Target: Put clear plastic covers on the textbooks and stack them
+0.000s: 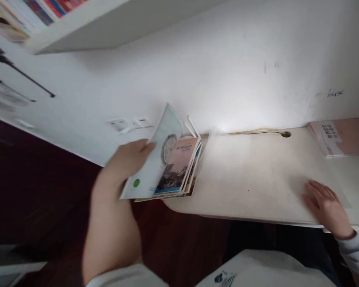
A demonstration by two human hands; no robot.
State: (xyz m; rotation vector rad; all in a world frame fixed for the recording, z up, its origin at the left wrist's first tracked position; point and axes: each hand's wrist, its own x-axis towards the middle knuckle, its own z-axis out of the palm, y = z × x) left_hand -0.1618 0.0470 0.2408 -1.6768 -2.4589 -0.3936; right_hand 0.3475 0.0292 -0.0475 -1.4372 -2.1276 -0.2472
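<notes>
At the desk's left end my left hand (134, 157) grips a thin pale blue-white book (151, 165) by its left edge. That book is tilted, with a round grey emblem and a green dot on its cover. It partly covers a stack of books beneath, topped by a pink book (181, 159) with a dark landscape picture. My left fingers are mostly hidden behind the pale book. My right hand (329, 205) rests on the desktop near the front edge, fingers stretched out and holding nothing.
The white desk (245, 171) has a rounded left corner. Pink books (344, 137) lie at its back right. A yellow and black cable (257, 130) runs along the wall to a cable hole (286, 134). Wall sockets (119, 125) sit behind; a bookshelf (86, 34) overhangs upper left.
</notes>
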